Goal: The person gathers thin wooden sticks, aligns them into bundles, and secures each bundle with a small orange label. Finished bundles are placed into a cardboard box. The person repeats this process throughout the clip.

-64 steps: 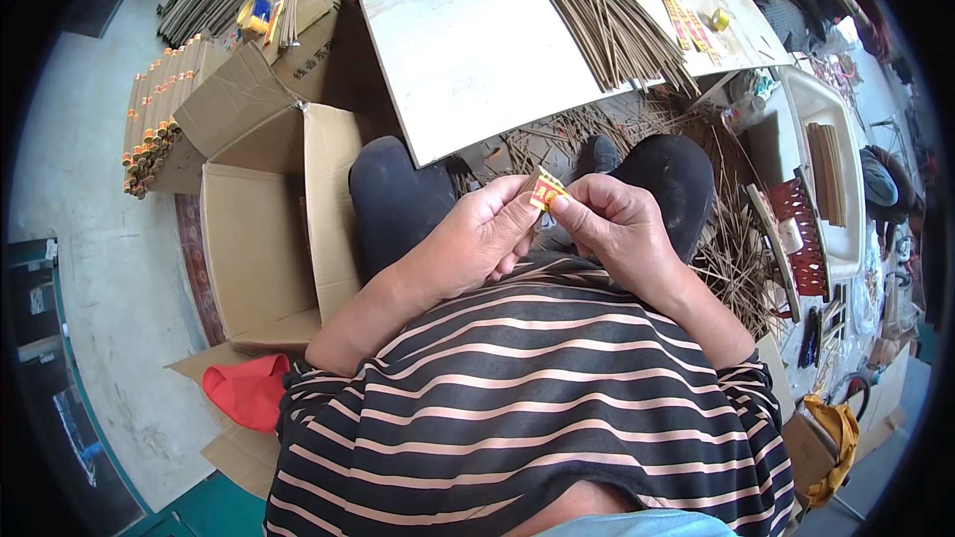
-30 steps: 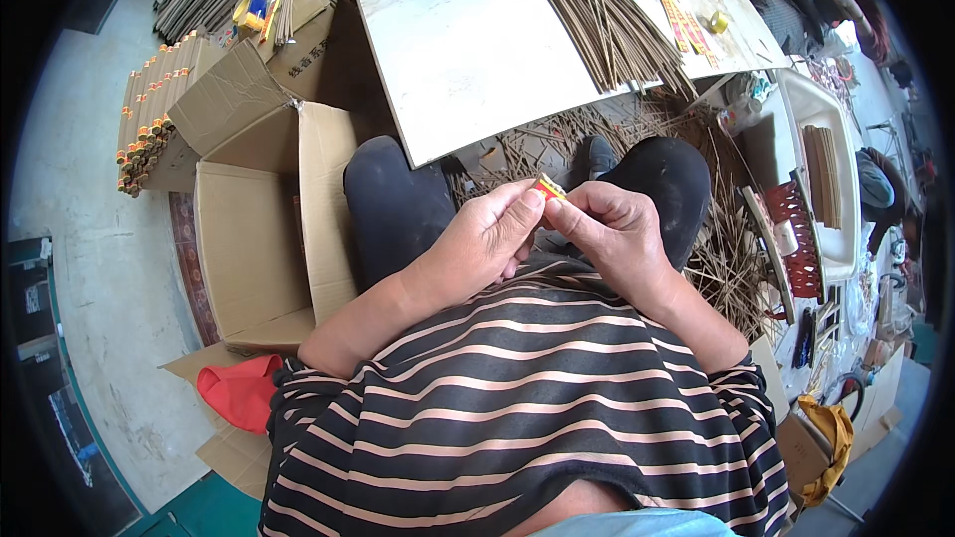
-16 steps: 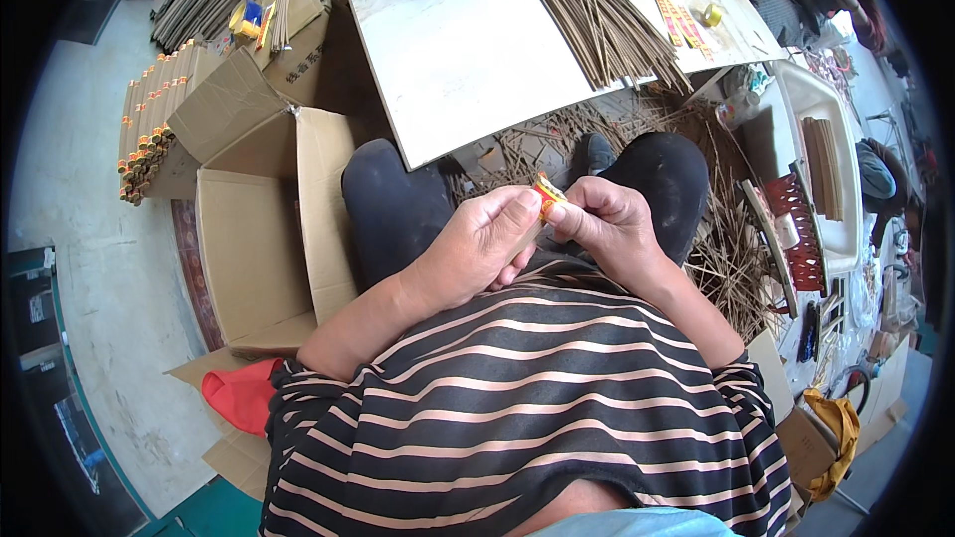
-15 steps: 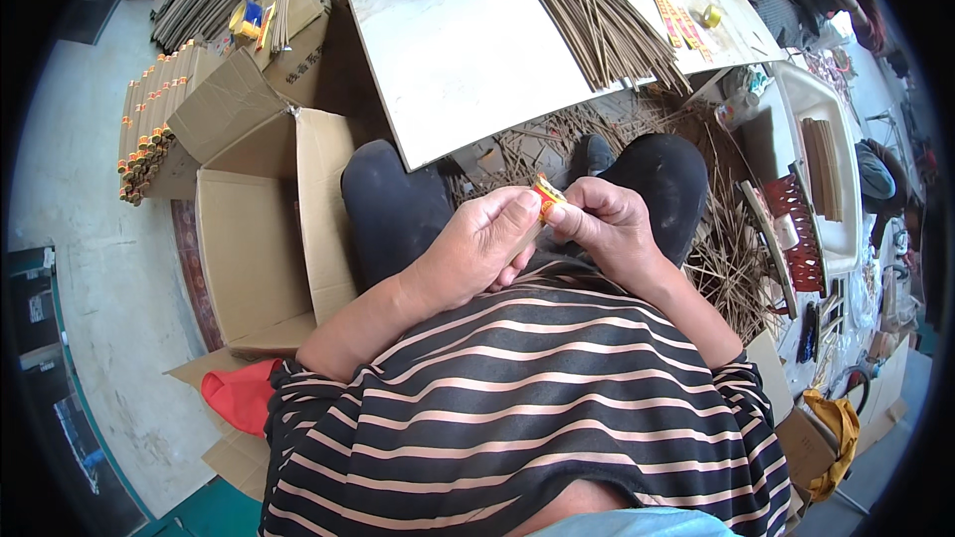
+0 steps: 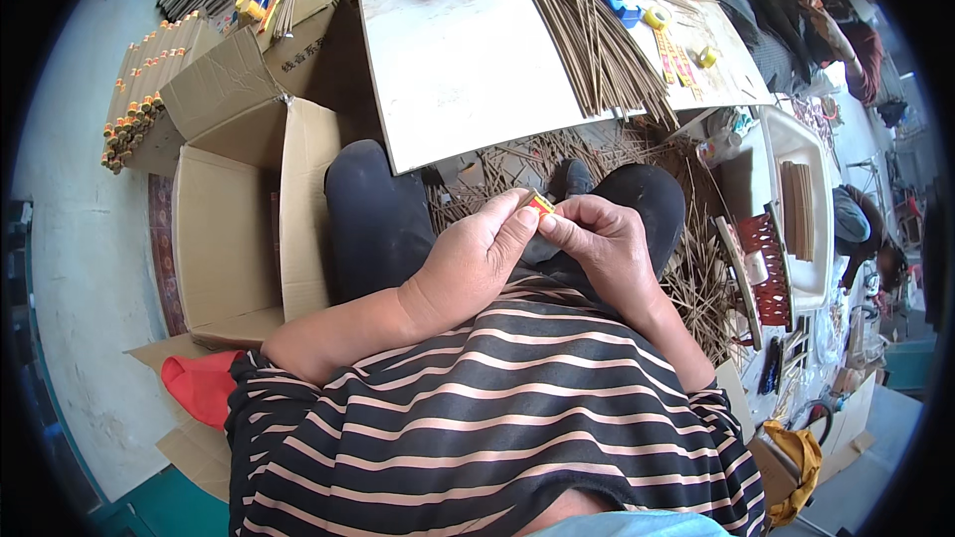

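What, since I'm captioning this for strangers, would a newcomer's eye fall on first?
Probably the striped shirt filling the lower middle, then the red-and-yellow label pinched in the hands above it. Next might come the white tabletop at the top, with loose brown sticks on it, and the open cardboard box at left.

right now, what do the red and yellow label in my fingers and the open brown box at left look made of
Red and yellow label: probably printed paper, from its bright pattern; gloss can't be told. Open brown box: matt cardboard, from dull brown walls and folded flaps.
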Demonstrator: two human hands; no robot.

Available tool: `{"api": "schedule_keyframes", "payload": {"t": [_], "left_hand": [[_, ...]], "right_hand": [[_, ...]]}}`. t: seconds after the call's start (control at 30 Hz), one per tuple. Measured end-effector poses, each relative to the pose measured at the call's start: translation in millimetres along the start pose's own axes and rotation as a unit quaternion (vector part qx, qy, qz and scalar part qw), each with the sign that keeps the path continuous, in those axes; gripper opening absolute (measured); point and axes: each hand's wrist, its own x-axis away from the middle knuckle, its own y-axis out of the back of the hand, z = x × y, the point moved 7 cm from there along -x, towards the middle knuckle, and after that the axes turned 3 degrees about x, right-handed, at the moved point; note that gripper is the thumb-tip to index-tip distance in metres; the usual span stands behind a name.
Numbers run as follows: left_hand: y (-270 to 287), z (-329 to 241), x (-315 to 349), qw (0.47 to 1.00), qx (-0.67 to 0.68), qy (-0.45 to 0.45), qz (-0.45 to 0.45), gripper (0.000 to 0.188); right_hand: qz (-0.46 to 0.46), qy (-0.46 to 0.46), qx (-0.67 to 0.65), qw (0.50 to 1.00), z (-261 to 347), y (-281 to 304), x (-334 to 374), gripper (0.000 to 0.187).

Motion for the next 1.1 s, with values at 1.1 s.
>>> {"api": "schedule_keyframes", "payload": {"t": [1.1], "left_hand": [[-16.3,9.0,-0.7,0.945,0.246,0.116,0.181,0.087]], "right_hand": [[0.102,0.042,-0.204,0.973,-8.4,-8.1,-8.9,0.038]]}}
